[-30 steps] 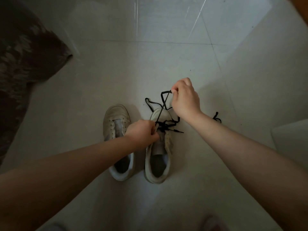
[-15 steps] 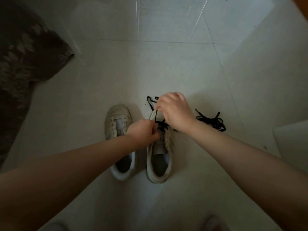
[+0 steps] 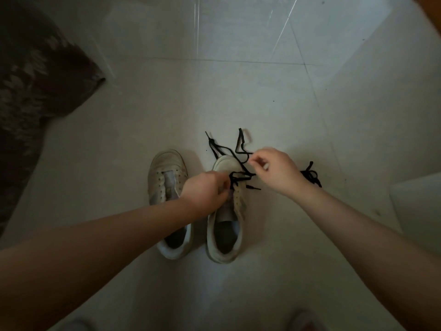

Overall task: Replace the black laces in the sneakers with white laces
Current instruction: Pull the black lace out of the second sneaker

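Dim, murky light; glare streaks the glossy floor tiles (image 3: pixel 238 32) up top, and wide-angle edges bend and blur.

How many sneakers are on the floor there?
2. The left sneaker lies unlaced beside the right sneaker, which sits under both hands with the black lace partly pulled out.

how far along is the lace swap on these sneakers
Done: the left sneaker shows bare eyelets, and a loose black lace lies on the floor. In hand: both hands work the black lace out of the right sneaker. Left: finishing that, then white laces, none visible.
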Action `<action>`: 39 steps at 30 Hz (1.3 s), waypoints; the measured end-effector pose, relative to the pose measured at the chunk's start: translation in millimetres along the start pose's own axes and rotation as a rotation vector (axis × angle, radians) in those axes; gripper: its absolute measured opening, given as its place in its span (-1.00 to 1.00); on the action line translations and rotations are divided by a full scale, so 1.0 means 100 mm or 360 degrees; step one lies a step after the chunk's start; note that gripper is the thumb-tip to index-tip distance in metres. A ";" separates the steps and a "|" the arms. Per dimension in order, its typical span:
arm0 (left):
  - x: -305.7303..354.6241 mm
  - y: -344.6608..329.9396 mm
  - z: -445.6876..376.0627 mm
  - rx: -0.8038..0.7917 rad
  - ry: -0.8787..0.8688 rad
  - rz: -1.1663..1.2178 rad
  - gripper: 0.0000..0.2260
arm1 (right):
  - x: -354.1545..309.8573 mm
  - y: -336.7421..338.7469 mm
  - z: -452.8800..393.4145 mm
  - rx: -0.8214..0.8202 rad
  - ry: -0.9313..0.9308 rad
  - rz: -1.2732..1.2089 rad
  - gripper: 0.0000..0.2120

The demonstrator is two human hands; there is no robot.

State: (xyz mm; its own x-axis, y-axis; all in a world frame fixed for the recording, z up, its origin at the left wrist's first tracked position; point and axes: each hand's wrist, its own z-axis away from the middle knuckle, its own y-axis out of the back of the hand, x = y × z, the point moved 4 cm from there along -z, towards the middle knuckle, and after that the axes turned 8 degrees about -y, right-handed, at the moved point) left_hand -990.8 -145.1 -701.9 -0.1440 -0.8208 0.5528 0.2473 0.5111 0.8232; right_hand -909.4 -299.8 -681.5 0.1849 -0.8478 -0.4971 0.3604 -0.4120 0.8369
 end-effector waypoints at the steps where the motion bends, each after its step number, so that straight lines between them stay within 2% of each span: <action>1: 0.01 -0.02 -0.01 0.0005 0.0026 -0.0015 -0.86 | 0.08 -0.05 0.05 -0.0101 -0.0072 -0.0014 -0.91; 4: 0.05 -0.06 -0.06 -0.0034 0.0171 -0.0097 -0.72 | 0.18 -0.25 0.18 -0.0377 -0.0144 -0.0059 -0.81; 6: 0.07 -0.09 -0.11 -0.0080 0.0237 -0.0135 -0.70 | 0.14 -0.32 0.21 -0.0369 -0.0049 -0.0005 -0.66; 8: 0.10 -0.14 -0.13 -0.0088 0.0281 -0.0121 -0.72 | 0.10 -0.38 0.22 -0.0360 0.0021 0.0097 -0.60; 10: 0.11 -0.18 -0.14 -0.0057 0.0338 -0.0057 -0.76 | 0.08 -0.41 0.20 -0.0264 -0.0011 0.0110 -0.65; 13: 0.10 -0.13 -0.17 0.0120 0.0368 -0.0016 -0.81 | 0.06 -0.42 0.21 -0.0053 -0.0120 -0.0017 -0.80; 16: 0.03 -0.05 -0.26 0.0155 0.0376 -0.0048 -0.79 | 0.04 -0.45 0.23 -0.0030 -0.0062 -0.0054 -0.91; 22: 0.09 -0.09 -0.37 -0.0016 0.0233 -0.0226 -0.78 | 0.06 -0.43 0.26 -0.0176 -0.0021 -0.0159 -0.65; 25: 0.10 -0.07 -0.43 -0.0087 0.0221 -0.0284 -0.80 | 0.07 -0.47 0.28 -0.0036 0.0003 -0.0090 -0.69; 28: 0.09 -0.04 -0.47 -0.0108 0.0264 -0.0217 -0.74 | 0.04 -0.50 0.30 -0.0064 -0.0024 -0.0061 -0.75; 32: -0.11 0.06 -0.45 0.0123 0.0560 0.0153 -0.79 | 0.00 -0.51 0.26 -0.0118 -0.0161 -0.0148 -0.85; 36: -0.41 0.27 -0.42 0.0373 0.0783 0.0227 -0.80 | -0.02 -0.52 0.18 -0.0127 -0.0279 -0.0090 -0.87; 39: -0.72 0.34 -0.35 0.0418 0.1011 0.0413 -0.72 | -0.03 -0.53 0.14 -0.0160 -0.0350 -0.0040 -0.90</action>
State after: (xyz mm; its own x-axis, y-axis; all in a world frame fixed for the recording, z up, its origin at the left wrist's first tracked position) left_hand -938.5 -77.2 -718.0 0.4910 -0.6138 0.6182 -0.0512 0.6881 0.7238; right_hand -942.1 -279.9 -721.3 -0.0248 -0.8947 -0.4461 0.4537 -0.4077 0.7925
